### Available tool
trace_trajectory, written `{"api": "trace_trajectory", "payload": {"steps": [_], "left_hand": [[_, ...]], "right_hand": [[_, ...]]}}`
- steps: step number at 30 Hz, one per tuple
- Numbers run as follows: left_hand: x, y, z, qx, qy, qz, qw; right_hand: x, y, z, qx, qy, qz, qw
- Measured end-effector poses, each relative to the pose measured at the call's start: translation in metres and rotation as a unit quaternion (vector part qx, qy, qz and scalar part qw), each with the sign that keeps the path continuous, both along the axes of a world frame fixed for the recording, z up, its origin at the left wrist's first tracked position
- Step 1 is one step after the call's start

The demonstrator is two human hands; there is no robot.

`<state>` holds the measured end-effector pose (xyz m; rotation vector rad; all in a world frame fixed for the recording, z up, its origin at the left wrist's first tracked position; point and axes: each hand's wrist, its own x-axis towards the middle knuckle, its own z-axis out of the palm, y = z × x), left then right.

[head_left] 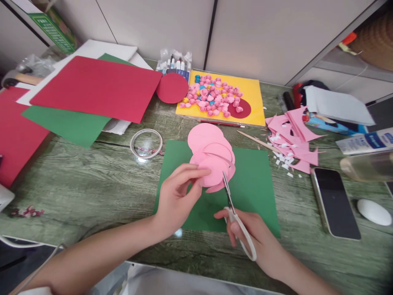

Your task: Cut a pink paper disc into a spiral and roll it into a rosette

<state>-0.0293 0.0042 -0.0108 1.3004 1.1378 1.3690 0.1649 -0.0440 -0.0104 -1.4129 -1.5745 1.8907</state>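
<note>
Pinches a pink paper circle (217,169) between the thumb and forefinger of the left hand (178,196), above a green paper sheet (251,188) and in front of overlapping pink discs (204,137). Grips white-handled scissors (247,241) in the right hand (262,241), fingers curled around the handles, with blades reaching up to the circle's right edge. Cannot tell whether the blades bite into the paper there. Has, beyond the green sheet, a yellow sheet (253,86) bearing many small curled pieces (204,92), mostly pink, and just in front of it a red pencil (224,123). Has a tape ring (132,144) near the green sheet on the left, plus pink paper offcuts (308,155) and a smartphone (336,205) on the right.
</note>
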Motion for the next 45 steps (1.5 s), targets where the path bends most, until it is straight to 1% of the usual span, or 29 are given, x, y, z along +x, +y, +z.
{"api": "trace_trajectory", "payload": {"steps": [8, 14, 23, 35, 39, 45], "left_hand": [[0.0032, -0.0024, 0.0018, -0.010, -0.015, 0.002, 1.000], [0.0044, -0.0036, 0.0036, -0.016, -0.018, -0.023, 0.999], [0.0041, -0.0031, 0.0039, -0.027, -0.029, -0.020, 0.999], [0.0019, -0.0031, 0.0012, -0.023, -0.030, -0.005, 0.999], [0.0032, -0.0028, 0.0015, -0.015, -0.031, 0.005, 0.999], [0.0042, -0.0029, 0.0023, -0.017, -0.027, -0.008, 0.999]], "right_hand": [[0.0031, -0.0022, -0.0015, 0.001, 0.005, -0.001, 1.000], [0.0031, -0.0026, 0.0004, 0.018, -0.001, -0.001, 1.000], [0.0020, -0.0030, -0.0025, 0.017, 0.000, -0.005, 1.000], [0.0010, -0.0020, -0.0005, 0.004, -0.020, -0.003, 1.000], [0.0011, -0.0011, 0.0005, 0.003, -0.025, 0.010, 1.000], [0.0021, -0.0010, 0.0023, 0.008, -0.004, -0.002, 1.000]]}}
